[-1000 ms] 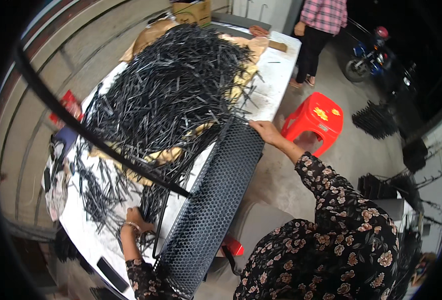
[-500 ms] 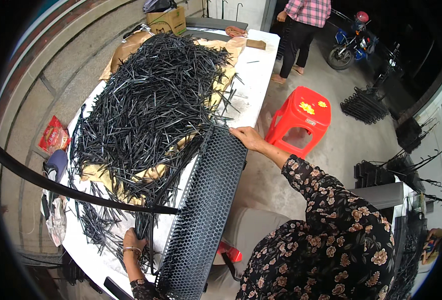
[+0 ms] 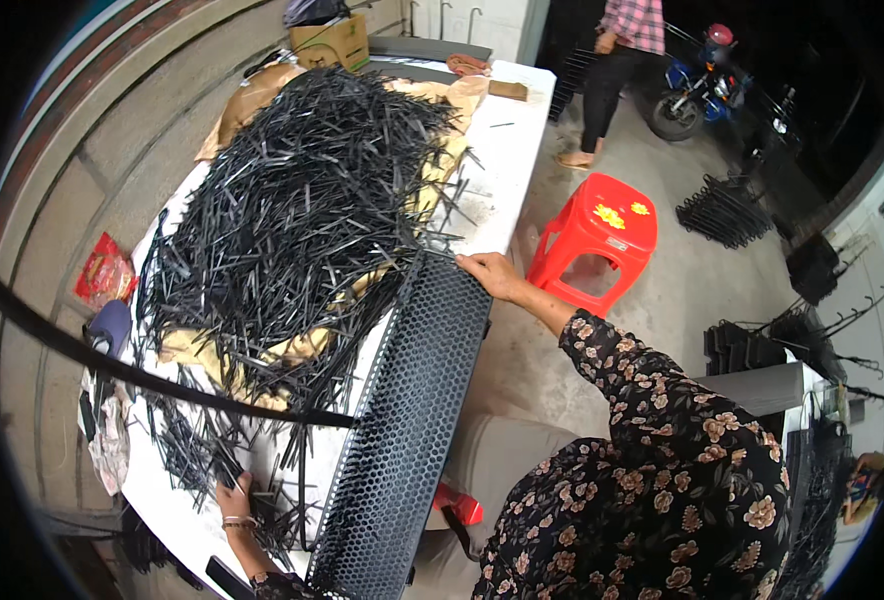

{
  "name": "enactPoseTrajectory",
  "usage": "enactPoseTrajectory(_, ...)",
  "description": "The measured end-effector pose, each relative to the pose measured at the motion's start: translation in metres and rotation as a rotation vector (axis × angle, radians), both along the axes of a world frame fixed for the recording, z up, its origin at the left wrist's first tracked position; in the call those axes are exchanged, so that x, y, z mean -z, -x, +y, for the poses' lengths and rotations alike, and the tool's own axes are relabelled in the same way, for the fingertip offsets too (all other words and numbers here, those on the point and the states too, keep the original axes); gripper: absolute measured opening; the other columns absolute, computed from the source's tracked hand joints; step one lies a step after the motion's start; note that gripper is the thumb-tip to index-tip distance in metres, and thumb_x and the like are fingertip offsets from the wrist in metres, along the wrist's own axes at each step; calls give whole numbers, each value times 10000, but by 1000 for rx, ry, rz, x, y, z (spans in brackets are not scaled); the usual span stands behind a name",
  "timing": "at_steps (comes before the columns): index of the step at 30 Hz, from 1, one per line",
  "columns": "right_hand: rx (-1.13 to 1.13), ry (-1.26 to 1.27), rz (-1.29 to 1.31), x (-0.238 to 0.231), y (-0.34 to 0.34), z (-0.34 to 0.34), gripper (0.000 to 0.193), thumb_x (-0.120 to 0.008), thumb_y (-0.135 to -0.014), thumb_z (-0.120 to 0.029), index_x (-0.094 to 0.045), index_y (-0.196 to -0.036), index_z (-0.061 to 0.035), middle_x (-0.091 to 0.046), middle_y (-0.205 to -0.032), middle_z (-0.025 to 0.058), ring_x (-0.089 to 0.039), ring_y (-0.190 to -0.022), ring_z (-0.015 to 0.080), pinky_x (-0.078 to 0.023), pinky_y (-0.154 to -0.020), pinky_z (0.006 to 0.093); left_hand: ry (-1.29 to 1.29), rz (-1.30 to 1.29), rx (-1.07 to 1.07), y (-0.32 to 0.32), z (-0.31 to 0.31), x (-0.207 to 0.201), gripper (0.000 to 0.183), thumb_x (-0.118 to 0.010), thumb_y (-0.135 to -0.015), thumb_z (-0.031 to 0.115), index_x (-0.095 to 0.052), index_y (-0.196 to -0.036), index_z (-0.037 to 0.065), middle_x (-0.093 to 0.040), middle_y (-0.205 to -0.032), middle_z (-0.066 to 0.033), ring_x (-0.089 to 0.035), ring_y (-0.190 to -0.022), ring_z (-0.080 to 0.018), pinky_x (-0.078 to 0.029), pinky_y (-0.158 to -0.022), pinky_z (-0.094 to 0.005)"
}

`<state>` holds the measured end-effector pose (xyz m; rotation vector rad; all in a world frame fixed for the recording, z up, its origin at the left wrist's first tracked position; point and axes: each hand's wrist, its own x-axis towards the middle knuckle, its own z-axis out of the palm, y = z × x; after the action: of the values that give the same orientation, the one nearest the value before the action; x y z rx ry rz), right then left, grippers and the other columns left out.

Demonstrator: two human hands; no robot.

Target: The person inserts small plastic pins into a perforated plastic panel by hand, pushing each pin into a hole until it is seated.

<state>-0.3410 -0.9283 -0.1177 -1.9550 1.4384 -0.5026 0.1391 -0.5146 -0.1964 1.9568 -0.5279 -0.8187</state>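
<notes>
A long black tray with rows of small round holes lies at a slant along the table's near edge. My right hand grips its far end, thumb and fingers closed at the rim. At the lower left, my left hand is closed around some thin black strips, its fingertips partly hidden among them. More loose strips lie scattered about that hand. A large heap of black strips covers the table beyond the tray, on brown paper.
The white table carries all this. A dark curved bar crosses the view above the table. To the right stands a red stool. Farther back are a person in a checked shirt and a motorcycle. A cardboard box sits behind the heap.
My left hand has moved left, away from the tray, into the scattered strips. My right hand stays on the tray's end. The person at the back has stepped to the right.
</notes>
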Motion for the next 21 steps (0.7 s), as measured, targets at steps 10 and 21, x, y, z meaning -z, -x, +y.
enactPoseTrajectory(10,-7,36,-33,10,27,-20,499,-511,-896,-436,-652,-896,42,-608,-766,10,-501,-734,93,-425,-696,259,510,484,-658,11,-14,-13,434,-781,-677,187,-586,-1005,-19,-629,-849,-86,-593,-672,-200,-499,-620,-340)
enactPoseTrajectory(21,37,-101,-167,-6,13,-5,476,-512,-914,-392,-655,-938,60,-613,-817,8,-514,-748,70,-405,-706,206,461,-198,-703,11,-16,-10,194,-758,-682,62,-631,-813,-3,-648,-767,-40,-594,-697,-131,-480,-657,-259)
